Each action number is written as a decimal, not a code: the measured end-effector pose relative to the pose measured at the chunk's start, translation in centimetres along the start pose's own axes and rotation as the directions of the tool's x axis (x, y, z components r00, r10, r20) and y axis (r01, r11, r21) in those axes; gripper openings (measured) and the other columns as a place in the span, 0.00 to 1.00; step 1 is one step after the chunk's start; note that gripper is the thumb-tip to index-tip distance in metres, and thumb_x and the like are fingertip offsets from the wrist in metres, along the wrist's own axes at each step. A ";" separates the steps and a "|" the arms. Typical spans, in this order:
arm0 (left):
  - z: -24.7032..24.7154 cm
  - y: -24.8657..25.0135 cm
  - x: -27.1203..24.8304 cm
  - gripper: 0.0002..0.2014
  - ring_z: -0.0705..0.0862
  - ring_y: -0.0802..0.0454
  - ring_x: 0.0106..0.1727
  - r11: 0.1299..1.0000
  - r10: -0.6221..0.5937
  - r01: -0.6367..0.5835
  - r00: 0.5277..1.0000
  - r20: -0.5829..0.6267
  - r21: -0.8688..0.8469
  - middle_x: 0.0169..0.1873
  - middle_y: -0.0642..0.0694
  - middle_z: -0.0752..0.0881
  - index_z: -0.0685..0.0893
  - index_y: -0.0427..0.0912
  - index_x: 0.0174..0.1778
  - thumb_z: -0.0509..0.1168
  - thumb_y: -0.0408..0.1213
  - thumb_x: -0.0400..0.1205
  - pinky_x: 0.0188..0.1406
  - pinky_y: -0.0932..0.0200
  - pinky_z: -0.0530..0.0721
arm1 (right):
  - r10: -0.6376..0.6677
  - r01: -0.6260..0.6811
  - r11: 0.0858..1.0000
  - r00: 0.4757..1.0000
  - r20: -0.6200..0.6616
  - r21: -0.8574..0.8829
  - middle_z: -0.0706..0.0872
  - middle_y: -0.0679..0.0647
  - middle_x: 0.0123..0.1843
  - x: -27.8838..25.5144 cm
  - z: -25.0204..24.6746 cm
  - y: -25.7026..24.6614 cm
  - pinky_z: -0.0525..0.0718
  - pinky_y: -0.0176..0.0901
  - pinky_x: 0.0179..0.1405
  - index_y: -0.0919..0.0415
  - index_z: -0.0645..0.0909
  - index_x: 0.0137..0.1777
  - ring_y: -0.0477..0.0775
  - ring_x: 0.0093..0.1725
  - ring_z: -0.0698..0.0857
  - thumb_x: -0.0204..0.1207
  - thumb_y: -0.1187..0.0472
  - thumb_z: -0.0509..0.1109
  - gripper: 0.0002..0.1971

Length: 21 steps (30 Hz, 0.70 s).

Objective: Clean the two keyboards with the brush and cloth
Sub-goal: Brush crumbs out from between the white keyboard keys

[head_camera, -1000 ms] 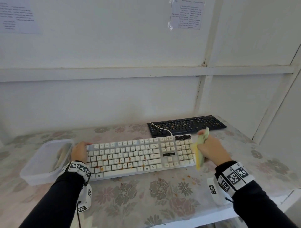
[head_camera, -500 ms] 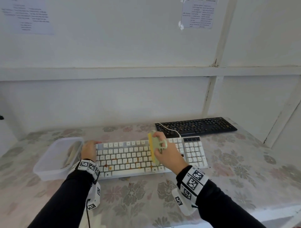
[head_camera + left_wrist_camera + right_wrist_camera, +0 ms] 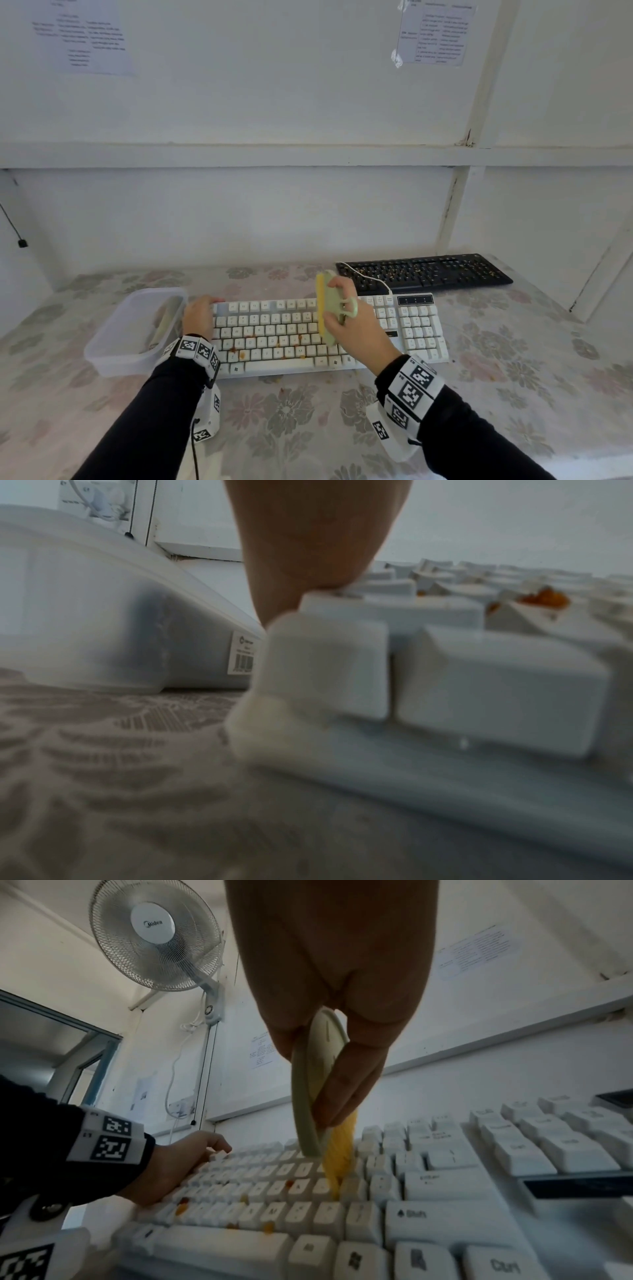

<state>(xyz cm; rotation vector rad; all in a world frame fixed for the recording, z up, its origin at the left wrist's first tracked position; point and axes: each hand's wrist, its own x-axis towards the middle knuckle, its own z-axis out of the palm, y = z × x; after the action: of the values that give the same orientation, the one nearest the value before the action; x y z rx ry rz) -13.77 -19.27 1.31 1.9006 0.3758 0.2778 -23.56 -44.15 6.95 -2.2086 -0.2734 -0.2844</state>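
White panelled wall behind, two printed sheets taped up; floral tablecloth across the table; wall fan seen only from the right wrist. White keyboard lying along the middle of the cloth, orange crumbs and smears scattered over its lower letter rows. Right hand above the middle of that keyboard, fingers curled around a pale green brush, one finger through its loop handle; yellow bristles pointing down and touching the keys among the letter rows. Left hand laid on the keyboard's left end, fingers bent over the top-left corner, pinning the board down. Black keyboard further back to the right, flecked with pale crumbs, close behind the white one; white cable lying over its near-left corner. Translucent plastic tub just beside the left hand, barcode label on its side; contents blurred, could not tell whether the cloth lay inside.
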 end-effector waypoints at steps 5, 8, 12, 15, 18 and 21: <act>0.0 0.3 -0.2 0.17 0.83 0.35 0.52 0.996 -0.038 0.037 0.999 -0.005 -0.084 0.47 0.32 0.85 0.85 0.36 0.41 0.51 0.33 0.85 0.58 0.41 0.78 | 0.109 -0.095 0.991 0.982 0.155 -0.092 0.69 0.49 0.24 -0.2 -0.2 0.2 0.66 0.29 0.13 0.42 0.64 0.55 0.41 0.12 0.68 0.76 0.74 0.57 0.22; -0.1 0.4 -0.3 0.17 0.81 0.41 0.46 0.995 -0.044 0.043 0.999 -0.008 -0.087 0.43 0.36 0.84 0.82 0.41 0.37 0.51 0.33 0.85 0.49 0.48 0.77 | 0.165 -0.142 0.981 0.967 0.192 -0.130 0.70 0.50 0.26 -0.1 -1.0 -0.5 0.68 0.28 0.13 0.46 0.67 0.55 0.42 0.18 0.68 0.74 0.74 0.56 0.20; -0.1 0.4 -0.4 0.16 0.80 0.43 0.43 0.998 -0.021 0.021 1.000 -0.007 -0.058 0.37 0.40 0.83 0.84 0.37 0.42 0.51 0.31 0.86 0.45 0.52 0.77 | 0.064 -0.063 0.997 0.997 0.035 -0.042 0.72 0.49 0.26 0.6 -1.0 -1.7 0.67 0.28 0.13 0.45 0.65 0.55 0.42 0.15 0.72 0.78 0.72 0.58 0.18; -0.2 0.4 -0.5 0.15 0.80 0.41 0.45 0.998 -0.008 0.007 1.000 -0.013 -0.059 0.44 0.34 0.84 0.83 0.38 0.43 0.51 0.31 0.86 0.50 0.48 0.77 | -0.020 0.019 0.999 0.999 -0.030 -0.026 0.72 0.49 0.27 0.9 0.2 -1.6 0.68 0.30 0.14 0.43 0.62 0.58 0.41 0.15 0.71 0.78 0.71 0.60 0.20; -0.1 0.5 -0.6 0.16 0.83 0.33 0.50 0.997 -0.010 0.010 1.000 -0.007 -0.072 0.49 0.29 0.85 0.84 0.33 0.49 0.50 0.31 0.86 0.56 0.43 0.79 | 0.021 -0.019 0.999 0.998 0.053 -0.047 0.72 0.49 0.25 0.6 0.8 -1.2 0.68 0.28 0.13 0.49 0.66 0.62 0.39 0.13 0.71 0.78 0.72 0.59 0.20; -0.1 0.4 -0.4 0.16 0.82 0.36 0.45 0.993 -0.042 0.041 0.999 -0.011 -0.113 0.38 0.35 0.84 0.84 0.38 0.40 0.51 0.33 0.85 0.44 0.50 0.80 | 0.083 -0.073 0.995 0.984 0.160 -0.067 0.70 0.48 0.24 0.0 0.5 -0.8 0.66 0.28 0.13 0.50 0.66 0.62 0.41 0.13 0.69 0.75 0.74 0.57 0.21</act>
<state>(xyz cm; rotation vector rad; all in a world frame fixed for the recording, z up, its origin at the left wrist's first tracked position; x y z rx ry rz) -14.12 -19.43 1.68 1.7791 0.4003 0.2786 -23.70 -43.31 7.27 -2.3006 -0.2689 -0.0701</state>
